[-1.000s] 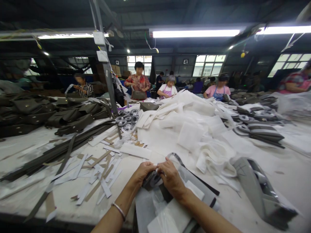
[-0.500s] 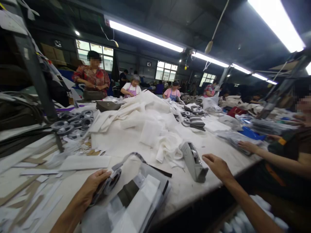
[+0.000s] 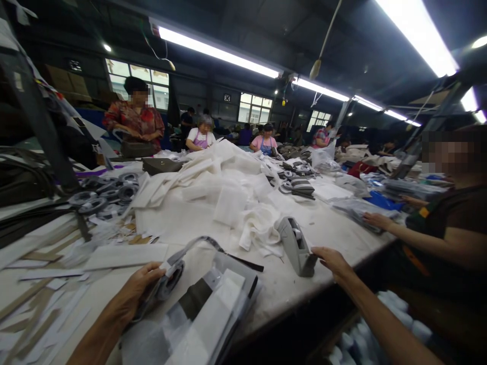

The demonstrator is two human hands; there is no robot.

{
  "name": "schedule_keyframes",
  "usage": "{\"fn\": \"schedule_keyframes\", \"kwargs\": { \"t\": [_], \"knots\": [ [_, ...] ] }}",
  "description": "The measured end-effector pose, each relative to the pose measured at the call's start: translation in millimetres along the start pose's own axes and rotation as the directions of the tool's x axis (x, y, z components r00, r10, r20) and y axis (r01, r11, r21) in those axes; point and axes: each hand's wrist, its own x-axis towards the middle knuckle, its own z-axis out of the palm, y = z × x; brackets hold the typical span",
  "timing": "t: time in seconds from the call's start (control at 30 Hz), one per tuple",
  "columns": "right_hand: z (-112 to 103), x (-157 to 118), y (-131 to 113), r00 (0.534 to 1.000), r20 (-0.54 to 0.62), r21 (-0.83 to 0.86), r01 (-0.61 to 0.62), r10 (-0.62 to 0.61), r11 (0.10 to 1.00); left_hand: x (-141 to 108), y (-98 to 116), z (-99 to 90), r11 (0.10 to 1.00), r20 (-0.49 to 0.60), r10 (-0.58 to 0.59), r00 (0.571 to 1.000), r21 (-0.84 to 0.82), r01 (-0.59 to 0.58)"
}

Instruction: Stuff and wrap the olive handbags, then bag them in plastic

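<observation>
My left hand (image 3: 142, 284) is closed round a coiled grey strap (image 3: 171, 281) at the lower left. One length of that strap arches away to the right and ends in a dark strip lying past a packed bag. The bag, a grey-and-dark piece in clear plastic (image 3: 194, 301) with a white sheet (image 3: 216, 312) on it, rests just right of the coil. On the right, a grey tape dispenser (image 3: 294, 248) stands on the table. My right hand (image 3: 335, 262) has its fingertips pinched together at the dispenser's near end, touching it. Any tape between them is too small to see.
A tall heap of white sheets (image 3: 228, 187) fills the middle. Coiled straps (image 3: 102, 192) and cardboard strips (image 3: 34, 309) lie left, beside a metal post (image 3: 41, 111). A co-worker (image 3: 452, 218) handles plastic bags at right; other people work behind. White rolls (image 3: 380, 324) sit below the table edge.
My right hand has moved left to the dispenser's near end; a gap was there before. My left hand still holds the coiled strap. The whole view has shifted slightly.
</observation>
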Motion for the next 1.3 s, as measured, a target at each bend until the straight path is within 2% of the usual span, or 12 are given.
{"fn": "schedule_keyframes", "kwargs": {
  "t": [0.13,0.37,0.47,0.57,0.63,0.67,0.77,0.87,0.97,1.07,1.23,1.3],
  "knots": [
    [-3.1,-16.1,10.2,1.000,-0.019,0.042,0.016,-0.015,0.999,7.9,-8.9,-5.0,1.000,0.043,0.022,0.999,0.013,-0.023],
    [-0.1,-39.5,58.2,0.991,0.017,0.025,-0.130,0.130,0.991,3.3,-5.1,-3.1,0.997,0.007,0.071,0.997,0.044,-0.071],
    [8.7,-48.5,52.5,0.995,0.054,0.050,-0.089,0.086,0.995,-2.9,-4.2,1.6,0.993,0.018,0.104,0.994,0.057,-0.105],
    [49.0,-68.5,11.7,0.983,0.180,0.073,0.022,-0.035,0.997,-3.3,-7.7,6.1,0.989,-0.030,0.141,0.990,0.059,-0.139],
    [93.9,-94.6,-28.6,0.928,0.345,0.092,0.118,-0.142,0.989,-1.9,-11.3,8.1,0.986,-0.060,0.159,0.985,0.060,-0.155],
    [119.5,-110.8,-49.3,0.875,0.431,0.134,0.178,-0.219,0.975,-1.6,-13.0,8.9,0.985,-0.069,0.167,0.983,0.061,-0.163],
    [196.2,-159.4,-100.8,0.637,0.687,0.304,0.183,-0.348,0.935,-2.9,-16.9,10.9,0.980,-0.074,0.194,0.978,0.062,-0.190],
    [257.6,-187.0,-125.6,0.530,0.747,0.395,0.131,-0.401,0.909,-4.2,-20.2,11.4,0.974,-0.052,0.224,0.973,0.057,-0.221],
    [297.0,-188.9,-127.2,0.523,0.754,0.367,0.167,-0.398,0.915,-1.7,-25.2,10.4,0.965,-0.041,0.259,0.965,0.061,-0.256],
    [320.0,-179.5,-117.3,0.565,0.740,0.266,0.253,-0.365,0.930,3.2,-31.1,9.0,0.955,-0.057,0.292,0.955,0.083,-0.287],
    [331.9,-167.9,-106.2,0.577,0.771,0.093,0.317,-0.270,0.944,5.4,-34.8,8.3,0.952,-0.101,0.296,0.950,0.105,-0.286],
    [328.4,-164.9,-108.1,0.586,0.755,-0.034,0.483,-0.294,0.875,3.5,-32.9,7.7,0.960,-0.087,0.275,0.957,0.079,-0.269]
  ]
}}
